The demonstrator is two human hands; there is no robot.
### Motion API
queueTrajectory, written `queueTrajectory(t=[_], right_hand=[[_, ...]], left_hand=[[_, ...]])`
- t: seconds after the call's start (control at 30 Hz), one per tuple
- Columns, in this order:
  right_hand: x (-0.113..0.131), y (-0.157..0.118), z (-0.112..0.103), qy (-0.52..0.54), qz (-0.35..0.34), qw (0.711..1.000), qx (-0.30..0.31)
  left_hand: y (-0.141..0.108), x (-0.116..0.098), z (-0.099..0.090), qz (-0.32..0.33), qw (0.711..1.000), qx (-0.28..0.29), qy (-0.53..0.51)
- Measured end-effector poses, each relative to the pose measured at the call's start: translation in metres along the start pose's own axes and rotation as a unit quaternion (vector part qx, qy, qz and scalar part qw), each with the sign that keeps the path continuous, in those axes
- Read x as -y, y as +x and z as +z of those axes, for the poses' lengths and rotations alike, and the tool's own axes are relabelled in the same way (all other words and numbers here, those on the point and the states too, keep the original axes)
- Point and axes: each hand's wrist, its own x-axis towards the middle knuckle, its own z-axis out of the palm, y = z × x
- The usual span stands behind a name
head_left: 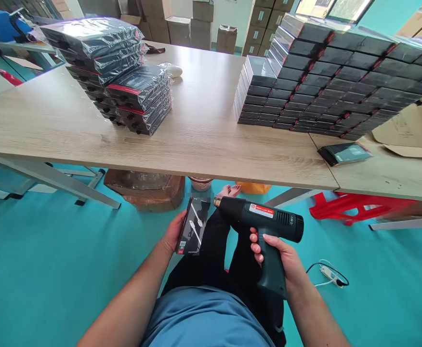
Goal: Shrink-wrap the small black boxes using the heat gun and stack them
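Observation:
My left hand (176, 232) grips the left edge of a slim black cable box (193, 226) with white cables pictured on its front. Its fingers are partly hidden behind the box. In my right hand (274, 253) is a dark heat gun (261, 219) with a red and white label, held by its handle. The gun's brass-coloured nozzle points left, close to the upper right edge of the box. Both things are over my lap, in front of the table edge.
A wooden table (204, 140) spans the view ahead. Film-wrapped black boxes (138, 96) are stacked on its left, a large stack of boxes (326, 82) on its right. One box (345, 153) lies alone near the front edge. A carton (146, 190) and power strip (331, 275) are on the floor.

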Motion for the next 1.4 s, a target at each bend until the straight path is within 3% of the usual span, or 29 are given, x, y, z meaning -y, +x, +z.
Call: queueTrajectory(t=[0.13, 0.3, 0.43, 0.6, 0.73, 0.83, 0.9, 0.97, 1.1, 1.17, 1.23, 1.33, 1.4], right_hand=[[-0.004, -0.002, 0.009, -0.042, -0.024, 0.999, 0.008], [-0.003, -0.004, 0.029, -0.191, -0.054, 0.978, 0.062], [0.005, -0.005, 0.044, -0.255, -0.133, 0.958, 0.019], [0.008, -0.005, 0.056, -0.307, -0.089, 0.945, 0.075], [0.009, -0.004, 0.056, -0.319, -0.140, 0.937, 0.010], [0.007, -0.015, 0.055, -0.393, -0.072, 0.912, 0.090], [0.004, -0.024, 0.055, -0.459, 0.005, 0.872, 0.168], [0.002, -0.027, 0.057, -0.496, 0.033, 0.847, 0.189], [0.012, -0.012, 0.057, -0.433, -0.101, 0.890, 0.100], [0.020, -0.004, 0.053, -0.425, -0.142, 0.891, 0.073], [0.023, -0.004, 0.046, -0.453, -0.106, 0.881, 0.084], [0.017, -0.015, 0.034, -0.490, 0.007, 0.862, 0.133], [0.011, -0.021, 0.029, -0.480, 0.012, 0.867, 0.135]], left_hand=[[0.001, 0.002, 0.004, -0.016, 1.000, -0.008, 0.009], [0.002, 0.004, 0.008, -0.029, 1.000, -0.011, 0.003], [0.000, 0.002, 0.003, -0.020, 1.000, -0.004, -0.005], [0.004, 0.001, -0.010, -0.013, 1.000, 0.001, -0.008], [0.006, 0.002, -0.014, -0.023, 1.000, -0.003, -0.017], [0.005, 0.000, -0.012, -0.022, 0.999, 0.006, -0.029], [0.006, -0.001, -0.010, -0.005, 0.999, 0.010, -0.040], [0.006, -0.002, -0.009, 0.005, 0.999, 0.020, -0.047], [0.005, -0.003, -0.013, -0.002, 0.999, 0.027, -0.040], [0.003, -0.005, -0.014, 0.006, 0.999, 0.027, -0.039], [0.001, -0.006, -0.013, 0.017, 0.999, 0.025, -0.040], [-0.001, -0.010, -0.010, 0.031, 0.999, 0.014, -0.040], [-0.002, -0.012, -0.008, 0.040, 0.998, 0.011, -0.036]])
